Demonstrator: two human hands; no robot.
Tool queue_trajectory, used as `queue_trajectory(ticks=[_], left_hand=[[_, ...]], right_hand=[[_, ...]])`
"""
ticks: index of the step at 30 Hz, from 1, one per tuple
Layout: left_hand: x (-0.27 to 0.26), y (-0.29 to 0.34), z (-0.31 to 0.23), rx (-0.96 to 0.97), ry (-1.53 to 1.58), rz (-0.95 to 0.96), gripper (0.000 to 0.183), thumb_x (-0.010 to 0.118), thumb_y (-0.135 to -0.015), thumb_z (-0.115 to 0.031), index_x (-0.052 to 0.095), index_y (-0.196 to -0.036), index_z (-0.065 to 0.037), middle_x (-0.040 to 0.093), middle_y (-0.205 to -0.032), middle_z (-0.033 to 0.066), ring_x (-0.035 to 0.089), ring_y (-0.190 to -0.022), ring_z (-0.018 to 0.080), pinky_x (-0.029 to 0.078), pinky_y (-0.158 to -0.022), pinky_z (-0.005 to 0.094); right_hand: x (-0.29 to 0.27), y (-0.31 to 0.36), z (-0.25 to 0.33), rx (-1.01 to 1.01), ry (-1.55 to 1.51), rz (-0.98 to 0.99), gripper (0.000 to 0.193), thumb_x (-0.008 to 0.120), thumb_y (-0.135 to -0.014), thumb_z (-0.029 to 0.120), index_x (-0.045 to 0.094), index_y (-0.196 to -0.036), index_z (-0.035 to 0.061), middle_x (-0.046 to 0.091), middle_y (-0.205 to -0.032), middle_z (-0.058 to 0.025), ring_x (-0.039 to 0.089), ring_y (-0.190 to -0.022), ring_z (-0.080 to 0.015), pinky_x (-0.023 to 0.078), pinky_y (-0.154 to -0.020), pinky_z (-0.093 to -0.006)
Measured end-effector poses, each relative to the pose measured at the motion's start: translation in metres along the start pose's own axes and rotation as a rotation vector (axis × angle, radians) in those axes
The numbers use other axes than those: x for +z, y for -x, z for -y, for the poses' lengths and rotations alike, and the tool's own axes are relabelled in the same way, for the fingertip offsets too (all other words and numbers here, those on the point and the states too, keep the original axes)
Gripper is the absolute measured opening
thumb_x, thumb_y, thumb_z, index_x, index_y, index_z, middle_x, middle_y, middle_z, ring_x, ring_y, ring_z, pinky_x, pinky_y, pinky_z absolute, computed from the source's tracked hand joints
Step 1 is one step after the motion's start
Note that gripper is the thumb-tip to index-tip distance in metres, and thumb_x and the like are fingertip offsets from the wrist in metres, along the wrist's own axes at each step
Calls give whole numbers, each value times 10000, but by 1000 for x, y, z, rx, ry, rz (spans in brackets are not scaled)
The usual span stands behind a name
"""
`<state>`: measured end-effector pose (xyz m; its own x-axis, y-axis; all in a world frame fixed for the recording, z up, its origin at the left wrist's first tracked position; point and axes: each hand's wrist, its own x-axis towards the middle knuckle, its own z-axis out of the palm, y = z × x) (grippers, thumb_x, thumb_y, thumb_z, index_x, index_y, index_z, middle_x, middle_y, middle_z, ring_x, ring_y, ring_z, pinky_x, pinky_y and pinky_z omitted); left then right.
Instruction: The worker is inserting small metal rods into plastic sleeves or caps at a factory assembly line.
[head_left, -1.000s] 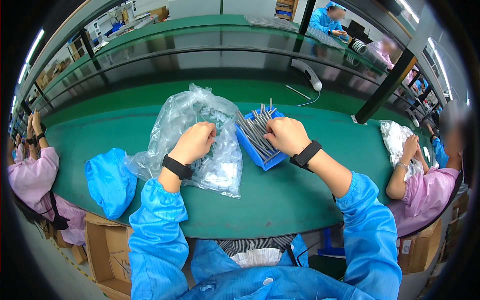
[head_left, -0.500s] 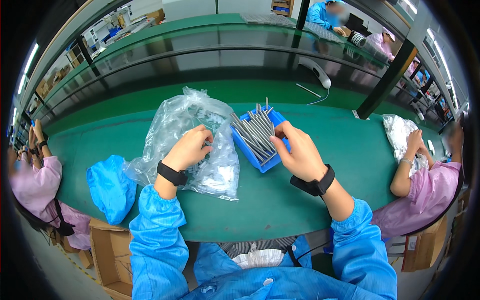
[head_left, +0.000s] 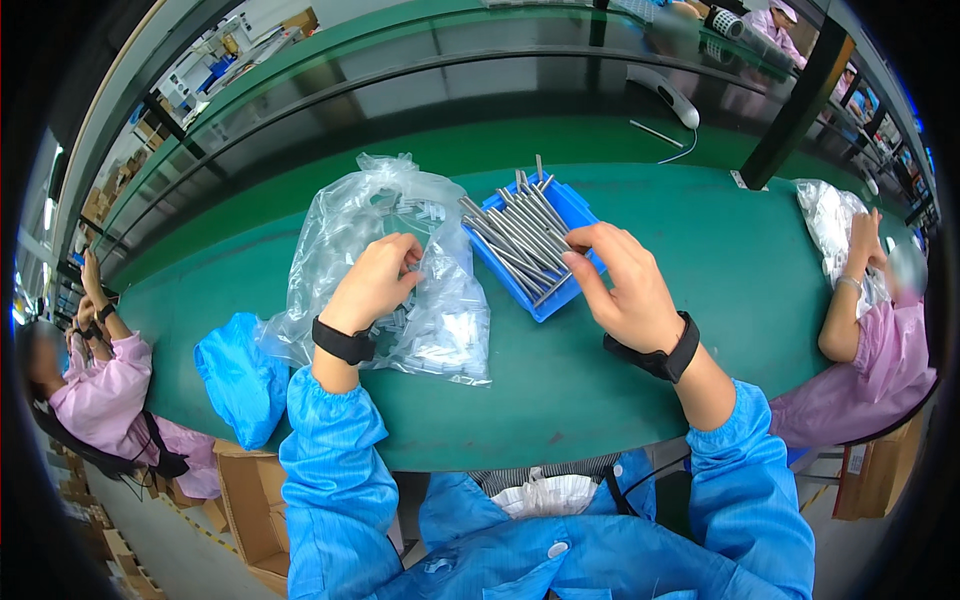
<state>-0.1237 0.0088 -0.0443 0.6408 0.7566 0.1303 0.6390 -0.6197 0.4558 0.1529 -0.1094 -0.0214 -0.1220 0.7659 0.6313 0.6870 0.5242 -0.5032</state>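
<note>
My left hand is over a clear plastic bag that holds many small translucent pieces. Its fingers curl in toward the thumb, and whatever they grip is too small to make out. To the right sits a blue bin, heaped with thin metal rods lying in different directions. My right hand reaches over the bin's right side. Its thumb and forefinger come close together at the rod ends; I cannot make out what is between them. Each wrist wears a black band.
A crumpled blue cloth item lies left of the bag on the green table. Beyond are a white handheld device with a cord and a loose rod. A dark post stands at right. People in pink work at both sides.
The view has shifted, so the table sits higher and further right. My left fingers have curled in slightly; my right hand stays at the bin's right side.
</note>
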Motion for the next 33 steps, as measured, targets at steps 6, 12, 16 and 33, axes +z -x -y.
queue_trajectory(ticks=[6, 12, 16, 33], left_hand=[[-12, 6, -4, -31, -35, -66, 143, 698, -737, 23, 615, -853, 23, 595, -913, 139, 621, -765, 275, 507, -671, 349], [-23, 6, -53, 176, 603, -283, 182, 694, -774, 81, 681, -951, 43, 577, -961, 86, 598, -863, 151, 520, -762, 255], [-15, 11, -79, 208, 730, -262, 181, 688, -781, 80, 701, -955, 34, 604, -966, 90, 624, -888, 157, 532, -775, 257], [-4, 12, -89, 140, 907, -246, 290, 693, -778, 98, 632, -1057, 55, 648, -989, 134, 665, -954, 214, 556, -832, 302]], right_hand=[[2, 2, 6, -6, -90, -21, 107, 635, -836, 40, 619, -941, 24, 611, -862, -99, 608, -783, -278, 481, -684, -360], [0, 3, 12, -34, -70, -60, 152, 686, -787, 30, 670, -937, 50, 593, -853, -82, 602, -752, -248, 495, -638, -339], [4, 3, 17, -64, -82, -93, 181, 706, -761, 33, 677, -939, 51, 586, -842, -78, 594, -741, -244, 492, -623, -337], [8, 6, 14, -95, -42, -86, 175, 712, -750, 46, 672, -920, 28, 579, -832, -92, 591, -749, -254, 492, -623, -350]])
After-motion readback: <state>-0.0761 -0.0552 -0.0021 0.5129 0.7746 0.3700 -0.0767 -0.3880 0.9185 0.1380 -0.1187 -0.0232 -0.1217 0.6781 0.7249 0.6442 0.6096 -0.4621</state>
